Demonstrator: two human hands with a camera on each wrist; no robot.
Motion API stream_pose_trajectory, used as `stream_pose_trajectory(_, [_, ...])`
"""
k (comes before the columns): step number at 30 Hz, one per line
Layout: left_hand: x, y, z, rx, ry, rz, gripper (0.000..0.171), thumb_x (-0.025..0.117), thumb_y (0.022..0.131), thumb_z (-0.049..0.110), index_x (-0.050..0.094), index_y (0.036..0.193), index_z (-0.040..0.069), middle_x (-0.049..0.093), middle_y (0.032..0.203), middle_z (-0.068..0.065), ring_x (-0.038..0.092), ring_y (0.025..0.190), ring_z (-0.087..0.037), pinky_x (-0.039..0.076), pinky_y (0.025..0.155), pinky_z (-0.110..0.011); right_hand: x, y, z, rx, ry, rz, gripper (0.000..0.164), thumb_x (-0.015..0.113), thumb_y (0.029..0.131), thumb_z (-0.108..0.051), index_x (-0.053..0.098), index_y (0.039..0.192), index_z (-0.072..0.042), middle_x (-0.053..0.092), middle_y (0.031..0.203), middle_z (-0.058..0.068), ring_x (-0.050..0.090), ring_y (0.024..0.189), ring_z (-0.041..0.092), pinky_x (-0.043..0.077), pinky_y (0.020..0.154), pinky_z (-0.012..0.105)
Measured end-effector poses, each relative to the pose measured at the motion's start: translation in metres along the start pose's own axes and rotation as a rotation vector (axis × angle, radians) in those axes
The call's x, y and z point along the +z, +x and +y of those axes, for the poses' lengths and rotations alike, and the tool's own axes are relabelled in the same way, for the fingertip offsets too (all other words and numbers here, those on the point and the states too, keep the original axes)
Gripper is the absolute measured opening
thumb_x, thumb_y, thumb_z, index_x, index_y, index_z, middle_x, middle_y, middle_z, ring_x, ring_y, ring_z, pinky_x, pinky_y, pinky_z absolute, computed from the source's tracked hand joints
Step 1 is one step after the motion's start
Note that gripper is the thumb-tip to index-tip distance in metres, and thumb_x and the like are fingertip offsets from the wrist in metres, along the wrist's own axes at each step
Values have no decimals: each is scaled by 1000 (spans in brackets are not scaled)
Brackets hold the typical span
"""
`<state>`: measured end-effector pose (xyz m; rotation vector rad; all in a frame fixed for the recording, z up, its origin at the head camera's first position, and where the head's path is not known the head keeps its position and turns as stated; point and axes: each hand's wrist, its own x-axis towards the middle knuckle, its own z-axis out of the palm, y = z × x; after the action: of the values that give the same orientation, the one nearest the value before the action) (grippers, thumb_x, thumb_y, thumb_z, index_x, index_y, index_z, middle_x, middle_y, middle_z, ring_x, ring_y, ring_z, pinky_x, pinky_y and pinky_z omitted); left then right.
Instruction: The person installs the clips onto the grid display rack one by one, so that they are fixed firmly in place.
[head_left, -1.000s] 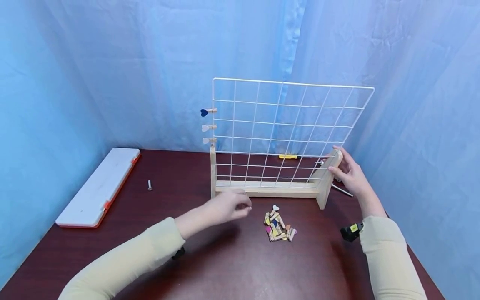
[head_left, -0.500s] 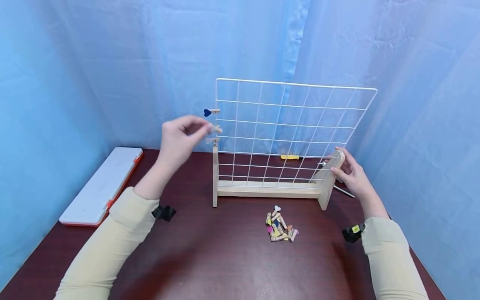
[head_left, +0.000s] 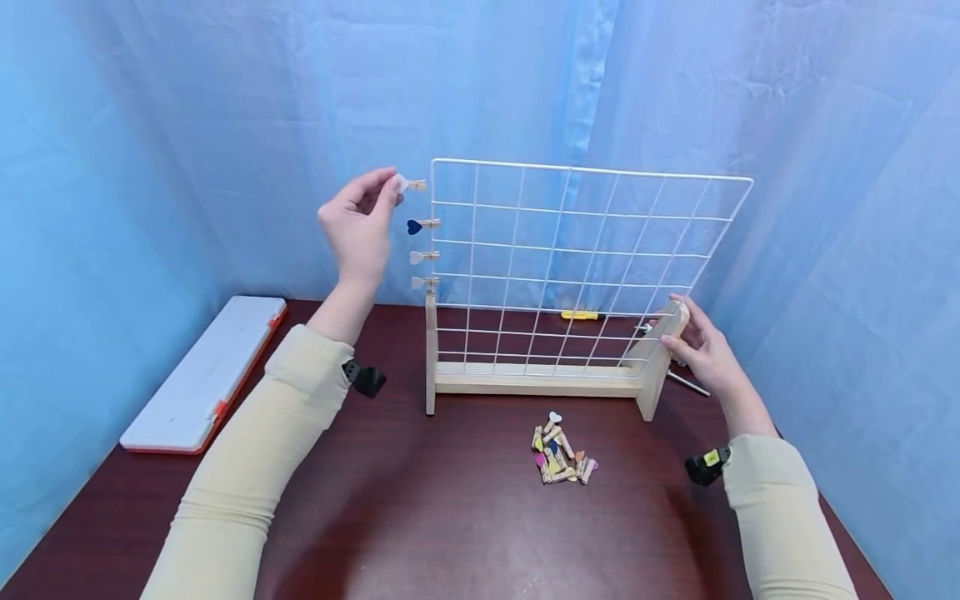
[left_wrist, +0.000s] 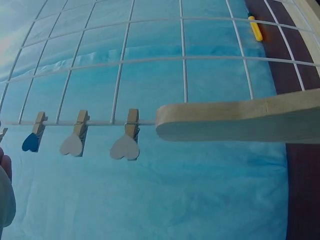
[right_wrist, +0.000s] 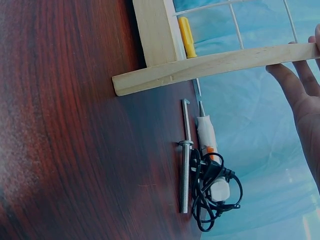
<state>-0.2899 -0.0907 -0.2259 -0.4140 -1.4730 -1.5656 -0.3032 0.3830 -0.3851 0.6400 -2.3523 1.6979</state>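
Note:
In the head view my left hand (head_left: 363, 225) pinches a small clothespin (head_left: 417, 185) by its pale heart, the wooden end pointing at the left edge wire of a white wire grid (head_left: 558, 248). Below it on that wire hang a clothespin with a dark blue heart (head_left: 414, 227) and two with pale hearts (left_wrist: 72, 145). The grid stands in a wooden base (head_left: 536, 384). My right hand (head_left: 701, 350) grips the top of the base's right upright (head_left: 651, 379), thumb in front. Several heart clothespins (head_left: 555, 454) lie heaped on the table before the base.
A white case with orange latches (head_left: 202, 375) lies at the table's left. Behind the grid is a yellow-handled screwdriver (head_left: 579, 316). Beyond the right upright lie a bolt (right_wrist: 185, 175), an L-shaped hex key (right_wrist: 187, 120) and a white soldering iron (right_wrist: 206, 132) with coiled black cord (right_wrist: 202, 195).
My left hand has risen from above the table near the clothespin pile to the upper left of the grid, carrying a clothespin. The right hand has kept its grip on the upright.

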Motion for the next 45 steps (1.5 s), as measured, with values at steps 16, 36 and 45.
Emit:
stream_pose_trajectory(16, [10,-1,-9,-38,-54,-5,18,66,79,10,68,94,0,67,88,-13,65,77,-19,51,74,-27,11,0,-19,8,-78,7,65,51,88,-1,22,142,-21,54,113,-16,51,106,-1,48,73,16])
stream_pose_trajectory(36, [17,-122,-29,112,259,-579,37,74,71,24,65,105,12,64,100,1,54,90,-12,45,74,-26,8,1,-20,5,-5,-2,64,49,88,2,22,142,-20,55,113,-13,52,107,2,49,72,16])
stream_pose_trajectory(45, [33,-209,-73,-93,395,-1116,44,73,73,30,61,111,13,63,100,1,55,93,-14,42,83,-28,9,0,-20,8,47,-8,64,48,88,4,23,142,-18,55,114,-10,52,108,5,49,72,18])
